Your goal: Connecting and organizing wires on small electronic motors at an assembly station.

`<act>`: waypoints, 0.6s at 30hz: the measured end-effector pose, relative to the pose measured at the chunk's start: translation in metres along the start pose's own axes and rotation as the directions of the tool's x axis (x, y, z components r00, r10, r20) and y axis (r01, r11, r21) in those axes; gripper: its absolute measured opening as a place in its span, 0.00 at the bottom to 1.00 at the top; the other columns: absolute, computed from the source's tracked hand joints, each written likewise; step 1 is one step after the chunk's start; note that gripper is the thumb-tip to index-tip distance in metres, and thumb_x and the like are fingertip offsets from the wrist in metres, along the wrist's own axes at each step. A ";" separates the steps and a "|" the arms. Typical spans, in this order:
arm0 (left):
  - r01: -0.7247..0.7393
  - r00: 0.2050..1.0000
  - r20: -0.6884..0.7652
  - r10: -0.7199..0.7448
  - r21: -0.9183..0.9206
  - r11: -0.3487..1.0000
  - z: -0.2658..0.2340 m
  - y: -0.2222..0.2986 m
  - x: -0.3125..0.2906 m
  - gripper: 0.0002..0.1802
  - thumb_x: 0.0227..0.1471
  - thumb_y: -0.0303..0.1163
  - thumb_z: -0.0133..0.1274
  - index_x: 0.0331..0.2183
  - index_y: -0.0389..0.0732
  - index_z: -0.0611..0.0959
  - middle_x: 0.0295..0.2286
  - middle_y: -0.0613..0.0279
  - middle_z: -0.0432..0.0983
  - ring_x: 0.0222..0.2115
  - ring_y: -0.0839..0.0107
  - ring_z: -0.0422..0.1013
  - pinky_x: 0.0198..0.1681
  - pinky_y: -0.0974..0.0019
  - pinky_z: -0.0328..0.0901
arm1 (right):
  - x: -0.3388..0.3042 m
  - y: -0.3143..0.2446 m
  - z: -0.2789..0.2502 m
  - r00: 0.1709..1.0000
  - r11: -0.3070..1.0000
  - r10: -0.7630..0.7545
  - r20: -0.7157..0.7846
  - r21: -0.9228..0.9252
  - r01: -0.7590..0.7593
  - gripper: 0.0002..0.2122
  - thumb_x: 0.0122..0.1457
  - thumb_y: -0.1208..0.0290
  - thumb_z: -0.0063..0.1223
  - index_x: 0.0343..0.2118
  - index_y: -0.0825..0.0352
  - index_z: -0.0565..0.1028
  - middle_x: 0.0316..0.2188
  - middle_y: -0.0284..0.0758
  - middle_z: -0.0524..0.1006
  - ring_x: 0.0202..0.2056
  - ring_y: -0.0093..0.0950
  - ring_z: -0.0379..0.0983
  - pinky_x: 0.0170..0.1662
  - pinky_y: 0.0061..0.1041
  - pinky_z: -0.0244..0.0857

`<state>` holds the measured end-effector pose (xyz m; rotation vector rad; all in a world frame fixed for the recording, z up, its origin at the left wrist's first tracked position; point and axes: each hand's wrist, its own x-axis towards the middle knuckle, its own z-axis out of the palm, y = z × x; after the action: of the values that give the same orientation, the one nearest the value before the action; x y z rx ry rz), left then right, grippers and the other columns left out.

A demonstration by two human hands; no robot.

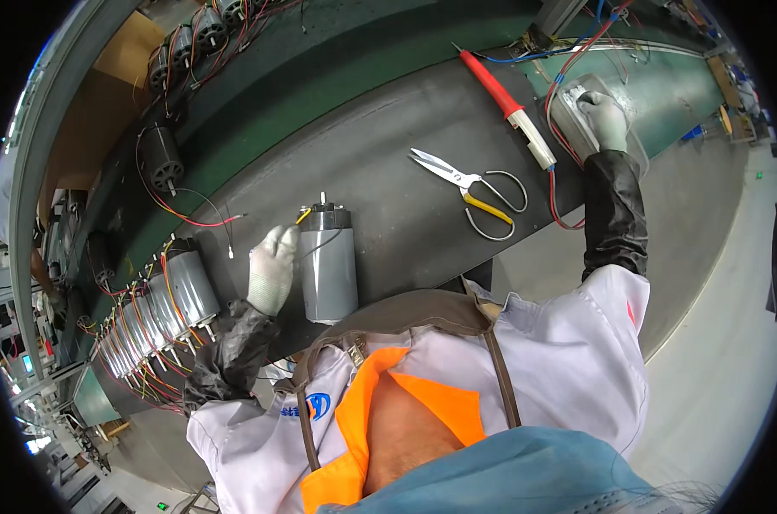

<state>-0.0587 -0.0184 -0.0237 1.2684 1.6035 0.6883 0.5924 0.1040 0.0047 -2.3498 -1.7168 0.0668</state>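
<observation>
A grey cylindrical motor point(329, 274) stands in front of me on the dark bench, its black end with a metal shaft pointing away. At its left side is my left hand point(273, 265), in a white glove, fingers bunched around a thin wire from the motor. A short yellow wire piece point(303, 216) sticks out just beyond the fingertips. Far to the right, my gloved right hand point(607, 120) dips into a pale plastic tray point(638, 152). Its fingers are curled; what they hold is hidden.
Scissors point(470, 182) with one yellow handle lie right of the motor. Beyond them rests a red-and-white soldering iron point(508, 107) with a cable. Several wired motors point(161, 287) line up at left; a dark motor point(160, 157) lies farther back. Red and blue cables point(568, 73) hang near the tray.
</observation>
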 end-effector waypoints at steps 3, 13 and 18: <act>0.000 0.999 0.045 -0.001 0.016 1.000 -0.010 0.022 -0.002 0.27 0.62 0.50 0.53 0.44 0.31 0.80 0.21 0.62 0.72 0.25 0.78 0.65 0.29 0.67 0.64 | -0.017 -0.012 -0.021 0.993 0.976 -0.054 -0.104 0.207 0.075 0.11 0.57 0.65 0.58 0.38 0.66 0.82 0.37 0.39 0.82 0.38 0.32 0.79 0.44 0.30 0.70; -0.188 0.851 0.471 -0.233 0.687 0.701 -0.043 0.095 0.011 0.33 0.57 0.60 0.54 0.38 0.34 0.82 0.19 0.55 0.75 0.24 0.68 0.75 0.27 0.61 0.66 | -0.126 -0.225 -0.053 0.840 0.289 -0.311 0.446 0.886 -0.364 0.14 0.58 0.71 0.61 0.44 0.73 0.76 0.35 0.34 0.79 0.33 0.20 0.77 0.34 0.20 0.73; 0.132 0.794 0.516 -0.321 0.370 0.920 -0.054 0.078 0.017 0.29 0.56 0.60 0.55 0.33 0.40 0.85 0.18 0.65 0.75 0.15 0.76 0.68 0.18 0.67 0.61 | -0.204 -0.301 0.013 0.529 0.031 -0.661 0.533 0.723 -0.690 0.15 0.60 0.72 0.59 0.48 0.72 0.73 0.38 0.37 0.80 0.33 0.23 0.80 0.37 0.22 0.77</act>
<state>-0.0763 0.0274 0.0588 1.3126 1.3492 -0.1236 0.2454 -0.0003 0.0355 -0.8909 -0.8840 2.1153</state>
